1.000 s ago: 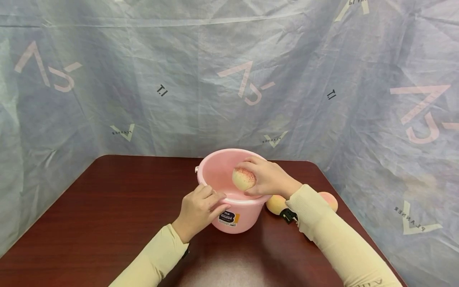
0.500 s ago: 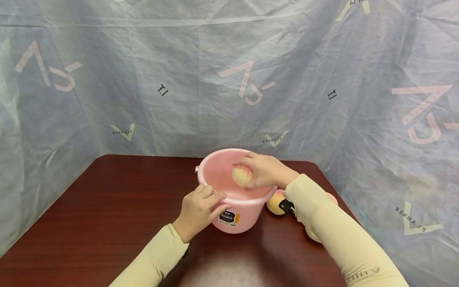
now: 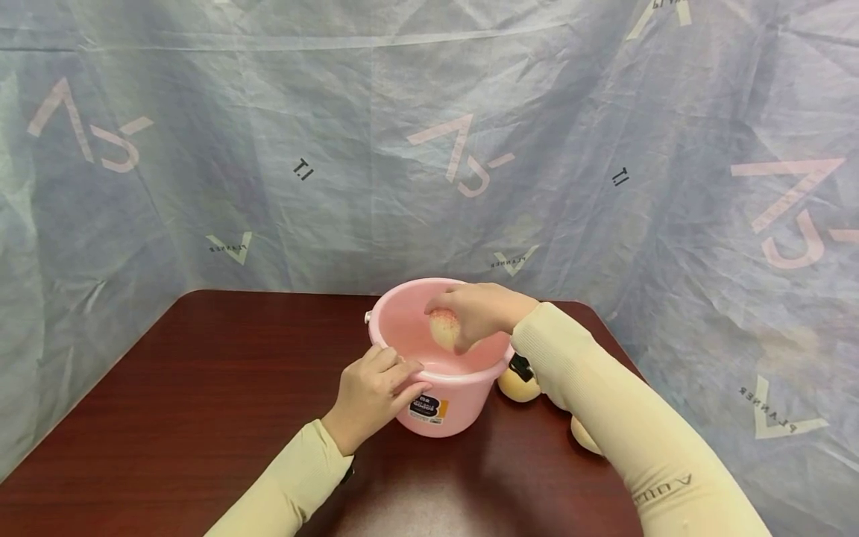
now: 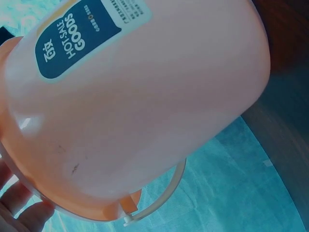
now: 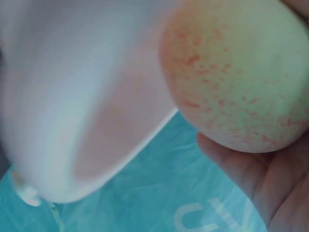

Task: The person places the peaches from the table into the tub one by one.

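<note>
Two-handed, gripped a peach (image 3: 443, 330) in the right hand (image 3: 479, 309) at the mouth of the pink bucket (image 3: 466, 403), held its near-left rim in the left hand (image 3: 372, 391); judged the peach light, firm, barely slippery, best cupped round its widest part

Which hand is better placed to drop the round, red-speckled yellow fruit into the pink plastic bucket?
Probably the right hand: it grips the fruit at the open mouth of the bucket, while the left hand holds the bucket's near rim.
</note>
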Tool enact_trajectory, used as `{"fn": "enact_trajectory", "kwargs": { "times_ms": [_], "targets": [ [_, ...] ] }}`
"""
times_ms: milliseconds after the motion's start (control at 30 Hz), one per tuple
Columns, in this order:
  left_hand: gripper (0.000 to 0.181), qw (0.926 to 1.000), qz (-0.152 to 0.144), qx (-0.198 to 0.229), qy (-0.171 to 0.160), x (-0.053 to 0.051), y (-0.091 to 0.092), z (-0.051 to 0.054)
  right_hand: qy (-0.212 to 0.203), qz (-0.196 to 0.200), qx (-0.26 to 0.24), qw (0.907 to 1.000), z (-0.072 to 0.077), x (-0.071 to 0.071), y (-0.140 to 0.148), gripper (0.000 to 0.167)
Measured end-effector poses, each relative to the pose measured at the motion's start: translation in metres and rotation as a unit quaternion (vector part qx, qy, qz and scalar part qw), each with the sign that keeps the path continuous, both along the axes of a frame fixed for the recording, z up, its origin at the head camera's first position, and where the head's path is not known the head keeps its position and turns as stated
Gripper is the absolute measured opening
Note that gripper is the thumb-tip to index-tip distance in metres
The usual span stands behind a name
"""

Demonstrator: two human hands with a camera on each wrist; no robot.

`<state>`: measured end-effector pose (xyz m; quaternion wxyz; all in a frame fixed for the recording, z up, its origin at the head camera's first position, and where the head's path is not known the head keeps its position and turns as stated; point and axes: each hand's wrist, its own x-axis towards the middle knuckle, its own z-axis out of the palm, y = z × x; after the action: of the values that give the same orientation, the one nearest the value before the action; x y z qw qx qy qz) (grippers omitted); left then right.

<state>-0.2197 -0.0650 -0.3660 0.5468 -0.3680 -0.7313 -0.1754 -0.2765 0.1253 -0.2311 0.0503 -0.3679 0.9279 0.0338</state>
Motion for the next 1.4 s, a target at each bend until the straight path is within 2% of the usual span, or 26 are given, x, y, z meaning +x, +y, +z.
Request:
{"fn": "enact_trajectory", "kwargs": {
  "times_ms": [167, 267, 767, 1100, 1400],
  "targets": [
    [0.042, 1.0000, -0.001, 0.001, -0.003, 0.001, 0.000, 0.001, -0.030, -0.006, 0.035, 0.9989, 0.008, -0.001, -0.009, 0.069],
    [0.042, 1.0000, -0.002, 0.003, -0.003, 0.002, 0.000, 0.001, -0.031, -0.003, 0.046, 0.9985, 0.011, 0.000, -0.013, 0.068],
    [0.043, 1.0000, 0.001, 0.001, -0.004, 0.003, -0.002, 0.002, -0.018, 0.002, 0.032, 0.9993, 0.010, -0.003, -0.014, 0.067],
    [0.043, 0.9996, -0.022, 0.003, -0.018, 0.001, 0.000, 0.000, -0.013, -0.006, 0.026, 0.9996, 0.009, -0.007, -0.012, 0.068],
    [0.042, 0.9998, -0.013, -0.001, -0.016, 0.001, 0.000, -0.004, -0.015, -0.003, 0.032, 0.9994, 0.004, -0.011, -0.013, 0.068]
  ]
}}
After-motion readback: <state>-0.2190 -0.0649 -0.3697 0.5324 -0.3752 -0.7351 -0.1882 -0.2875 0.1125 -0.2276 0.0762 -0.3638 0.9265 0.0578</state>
